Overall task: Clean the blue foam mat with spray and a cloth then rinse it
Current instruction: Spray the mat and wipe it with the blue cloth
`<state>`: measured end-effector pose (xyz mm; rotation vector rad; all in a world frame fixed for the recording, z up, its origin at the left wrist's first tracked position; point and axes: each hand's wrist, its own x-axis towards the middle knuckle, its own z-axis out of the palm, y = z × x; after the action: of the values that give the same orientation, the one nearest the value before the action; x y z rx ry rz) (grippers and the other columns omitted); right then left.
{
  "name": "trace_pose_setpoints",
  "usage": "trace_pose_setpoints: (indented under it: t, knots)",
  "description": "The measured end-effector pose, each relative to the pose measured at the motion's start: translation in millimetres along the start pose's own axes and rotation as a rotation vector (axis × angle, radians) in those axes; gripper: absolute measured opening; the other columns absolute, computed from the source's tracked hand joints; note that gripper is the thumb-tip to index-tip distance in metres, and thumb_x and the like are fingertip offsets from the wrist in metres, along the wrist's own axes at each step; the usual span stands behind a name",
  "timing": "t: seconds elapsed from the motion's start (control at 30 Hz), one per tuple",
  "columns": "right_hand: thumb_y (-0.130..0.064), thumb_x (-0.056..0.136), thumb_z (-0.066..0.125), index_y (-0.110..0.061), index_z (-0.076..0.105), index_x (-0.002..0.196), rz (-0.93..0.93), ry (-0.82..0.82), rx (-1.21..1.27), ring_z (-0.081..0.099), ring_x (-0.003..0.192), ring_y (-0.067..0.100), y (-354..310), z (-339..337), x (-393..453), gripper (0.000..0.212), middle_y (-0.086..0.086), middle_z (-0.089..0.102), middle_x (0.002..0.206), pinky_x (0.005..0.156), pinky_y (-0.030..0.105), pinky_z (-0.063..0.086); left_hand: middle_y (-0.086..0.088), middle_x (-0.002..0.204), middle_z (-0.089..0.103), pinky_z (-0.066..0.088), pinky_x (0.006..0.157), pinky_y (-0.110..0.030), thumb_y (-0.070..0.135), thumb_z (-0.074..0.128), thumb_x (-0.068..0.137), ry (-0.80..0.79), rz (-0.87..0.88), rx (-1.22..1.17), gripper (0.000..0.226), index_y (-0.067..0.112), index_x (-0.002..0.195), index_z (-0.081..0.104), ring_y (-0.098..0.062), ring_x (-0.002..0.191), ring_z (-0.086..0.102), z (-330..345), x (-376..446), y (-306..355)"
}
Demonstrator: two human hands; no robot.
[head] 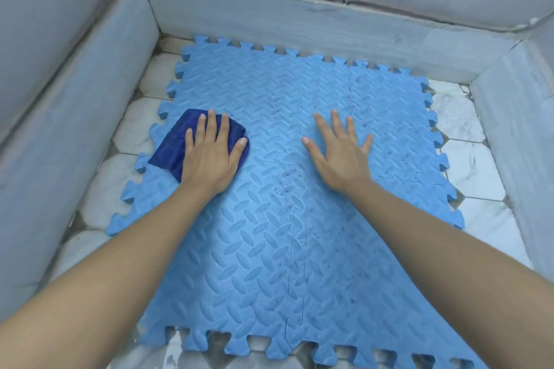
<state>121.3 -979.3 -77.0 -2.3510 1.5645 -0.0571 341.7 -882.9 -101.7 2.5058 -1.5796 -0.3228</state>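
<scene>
A blue foam mat (287, 219) with jigsaw edges and a raised leaf-like pattern lies flat on a pale tiled floor (479, 165), filling most of a sunken bay with a low grey tiled kerb (299, 21) on the far side and on both flanks. The mat is made of joined pieces; a seam runs down its middle, and dark speckles of dirt show along that seam and towards the far right part.

The left hand (211, 156) lies palm down on a dark blue cloth (177, 147), fingers straight and slightly spread, pressing the cloth flat against the mat near its left edge. The cloth is folded and sticks out to the left and beyond the fingertips.

The right hand (341, 153) rests palm down directly on the mat just right of the middle seam, fingers straight and fanned wide, holding nothing. Both forearms are bare and reach in from the lower corners
</scene>
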Motion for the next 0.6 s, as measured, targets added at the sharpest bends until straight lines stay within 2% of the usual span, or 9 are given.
trace_pose_setpoints:
  t: [0.07,0.1,0.23,0.3,0.37,0.47,0.6]
  knots:
    - [-0.067,0.094,0.019,-0.039,0.013,0.153,0.025,0.036,-0.033,-0.003,0.150,0.025,8.0,11.9,2.1,0.065,-0.003,0.005,0.164,0.115,0.064,-0.006,-0.010,0.162,0.001,0.002,0.120,-0.045,0.053,0.012,0.099,-0.013,-0.009,0.043,0.068,0.012,0.154,0.008,-0.026,0.149,-0.002,2.0,-3.2,-1.5]
    - [-0.067,0.094,0.018,-0.038,0.015,0.153,0.020,0.059,-0.051,-0.001,0.151,0.025,11.2,17.5,0.4,0.066,-0.003,0.008,0.164,0.115,0.063,-0.005,-0.010,0.162,0.000,0.003,0.120,-0.044,0.053,0.009,0.099,-0.018,0.042,0.062,0.068,0.012,0.154,0.008,-0.026,0.149,-0.001,4.6,-17.2,0.2]
    - [-0.067,0.095,0.019,-0.037,0.023,0.152,-0.013,0.118,-0.059,0.004,0.150,0.025,17.2,24.3,1.3,0.064,-0.002,0.016,0.163,0.117,0.061,-0.002,-0.007,0.161,0.013,0.012,0.117,-0.043,0.054,0.010,0.099,-0.104,0.443,0.130,0.068,0.013,0.152,0.023,-0.025,0.148,0.010,7.7,-94.8,11.5]
    - [-0.065,0.094,0.020,-0.036,0.024,0.151,-0.009,0.138,-0.084,0.005,0.150,0.026,19.4,24.4,2.0,0.064,-0.001,0.017,0.162,0.117,0.062,0.001,-0.004,0.161,0.013,0.011,0.115,-0.043,0.055,0.014,0.099,-0.174,0.530,0.134,0.066,0.016,0.152,0.022,-0.023,0.148,0.011,7.2,-88.8,9.9]
    - [-0.063,0.094,0.022,-0.036,0.025,0.151,-0.013,0.141,-0.092,0.006,0.150,0.025,19.2,25.2,0.9,0.063,-0.001,0.019,0.162,0.117,0.061,0.002,0.001,0.162,0.007,0.006,0.117,-0.040,0.056,0.012,0.098,-0.154,0.577,0.104,0.065,0.023,0.154,0.016,-0.019,0.149,0.006,2.7,-49.0,9.9]
    - [-0.062,0.094,0.024,-0.036,0.026,0.151,-0.020,0.133,-0.092,0.008,0.150,0.025,19.1,24.5,3.1,0.063,-0.001,0.021,0.161,0.117,0.061,0.002,0.004,0.162,0.001,-0.001,0.120,-0.038,0.060,0.008,0.093,-0.072,0.434,0.103,0.069,0.029,0.154,0.009,-0.014,0.149,-0.001,-1.6,47.4,12.4]
    - [-0.063,0.093,0.024,-0.038,0.027,0.151,-0.007,0.145,-0.095,0.010,0.150,0.023,18.4,24.3,1.9,0.063,-0.003,0.023,0.161,0.117,0.059,0.002,-0.002,0.162,-0.005,-0.003,0.119,-0.047,0.053,0.012,0.099,-0.035,-0.097,0.034,0.063,0.022,0.155,0.006,-0.023,0.148,-0.008,-11.7,163.9,9.6]
